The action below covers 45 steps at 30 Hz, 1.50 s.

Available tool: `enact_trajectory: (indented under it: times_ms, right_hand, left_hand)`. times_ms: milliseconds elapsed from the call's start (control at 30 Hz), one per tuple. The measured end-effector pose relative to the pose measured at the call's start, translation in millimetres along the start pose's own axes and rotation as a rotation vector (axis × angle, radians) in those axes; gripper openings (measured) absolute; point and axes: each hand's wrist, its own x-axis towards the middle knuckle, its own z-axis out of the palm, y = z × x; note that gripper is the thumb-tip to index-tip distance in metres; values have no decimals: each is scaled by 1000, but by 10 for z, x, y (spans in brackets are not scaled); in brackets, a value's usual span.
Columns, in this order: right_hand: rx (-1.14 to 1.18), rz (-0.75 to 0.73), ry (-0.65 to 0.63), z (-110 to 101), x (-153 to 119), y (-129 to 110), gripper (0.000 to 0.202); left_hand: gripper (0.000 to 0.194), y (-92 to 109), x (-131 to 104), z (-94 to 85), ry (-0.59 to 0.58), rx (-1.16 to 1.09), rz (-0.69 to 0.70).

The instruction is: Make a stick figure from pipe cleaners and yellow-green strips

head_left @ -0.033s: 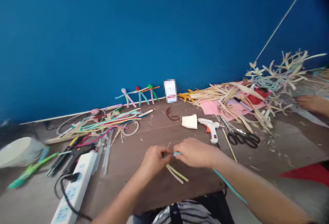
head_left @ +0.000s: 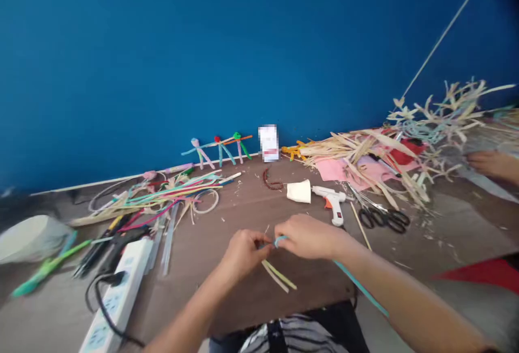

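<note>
My left hand (head_left: 244, 254) is in the middle near the table's front, its thumb and forefinger pinching a bunch of thin strips. The yellow and cream ends of these pale strips (head_left: 279, 276) stick out below it. Touching almost fingertip to fingertip with it, my right hand (head_left: 305, 238) is closed on a light-blue strip (head_left: 360, 287). A short bend of the blue shows between the two hands, and its long tail runs under my right forearm toward the table's front edge. Fingers hide where the blue meets the pale strips.
A white hot glue gun (head_left: 334, 201), a cream cup (head_left: 299, 191) and black-handled scissors (head_left: 385, 219) lie beyond my right hand. Left are coloured stems (head_left: 174, 191) and a power strip (head_left: 117, 296). Small stick figures (head_left: 219, 150) lean at the blue wall. Another person's hand (head_left: 492, 164) is far right.
My right hand has shifted very slightly upward, and the blue strip between the hands looks more bent. My left hand stays in place.
</note>
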Motion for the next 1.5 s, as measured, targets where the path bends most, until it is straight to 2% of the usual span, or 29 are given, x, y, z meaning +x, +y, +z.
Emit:
enact_trajectory:
  times_ms: [100,200,300,400,500,667,800,933,1067,1200,1367,1500]
  right_hand:
    - [289,-18,-29,-74,66,155,14]
    - [624,7,-83,6,121,279,16]
    - [883,86,-139,176,143,320,22]
    - [993,144,-79,353,137,258,23]
    - [920,179,16,489,114,138,23]
    - [392,169,155,522,21,-66,20]
    - [75,173,109,395,-74,-196,22]
    - [-43,189,97,219,-109,-240,23]
    - [69,187,198,53,-79,-159,13]
    - [377,132,208,34,2,18,11]
    - [730,67,101,214,89,178,17]
    - [757,80,168,376,74,138,16]
  left_hand:
    - [21,-1,-23,-12,-81,-217,-3]
    - [20,-5,-38,-42,-116,-419,-32]
    - [19,-26,-42,-49,-51,-555,-32]
    - [19,-49,-33,-33,72,-613,-31]
    - [21,-59,-9,-25,176,-544,-31]
    - [22,-92,30,-25,272,-260,-36]
    - [22,-121,34,-18,225,-48,-23]
    - [21,-120,25,-22,124,12,10]
    - [20,-78,-4,-45,-24,-161,55]
    - [23,-20,-49,-86,-109,-362,27]
    - [20,-48,-65,-73,0,-460,37]
    - [19,-87,-29,-29,178,-484,41]
